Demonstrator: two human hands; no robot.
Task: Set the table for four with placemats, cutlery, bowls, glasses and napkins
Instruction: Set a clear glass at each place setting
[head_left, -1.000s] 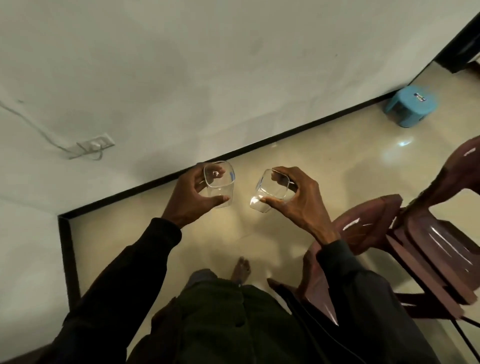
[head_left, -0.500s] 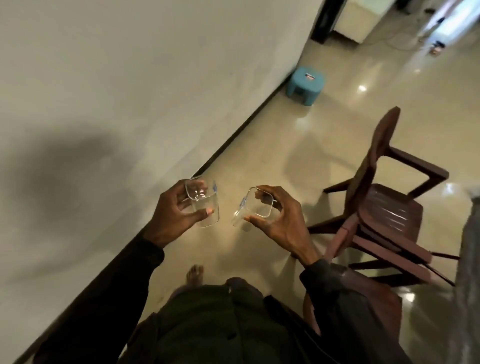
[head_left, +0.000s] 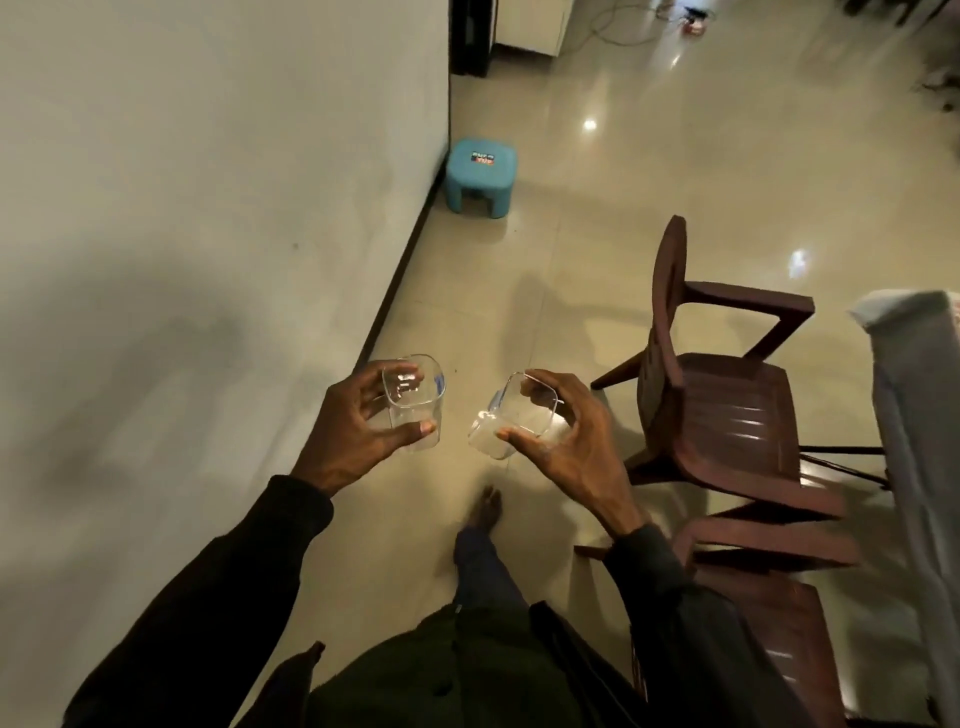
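I carry two clear, square-sided glasses in front of my chest. My left hand (head_left: 353, 431) grips one glass (head_left: 415, 400) upright, thumb across its front. My right hand (head_left: 566, 441) holds the other glass (head_left: 511, 421) tilted, its mouth facing up and right. The two glasses are a short gap apart and do not touch. At the right edge, a corner of the cloth-covered table (head_left: 914, 374) shows; its top is out of view.
A dark brown plastic armchair (head_left: 727, 405) stands right of my hands, with a second one (head_left: 769, 597) nearer me. A blue plastic stool (head_left: 480, 174) sits by the wall (head_left: 208, 208) on the left. Glossy tiled floor stretches ahead between wall and chairs.
My view has swung right from the wall toward the room; the stool, chairs and table corner came into sight. Both hands kept hold of their glasses in about the same pose.
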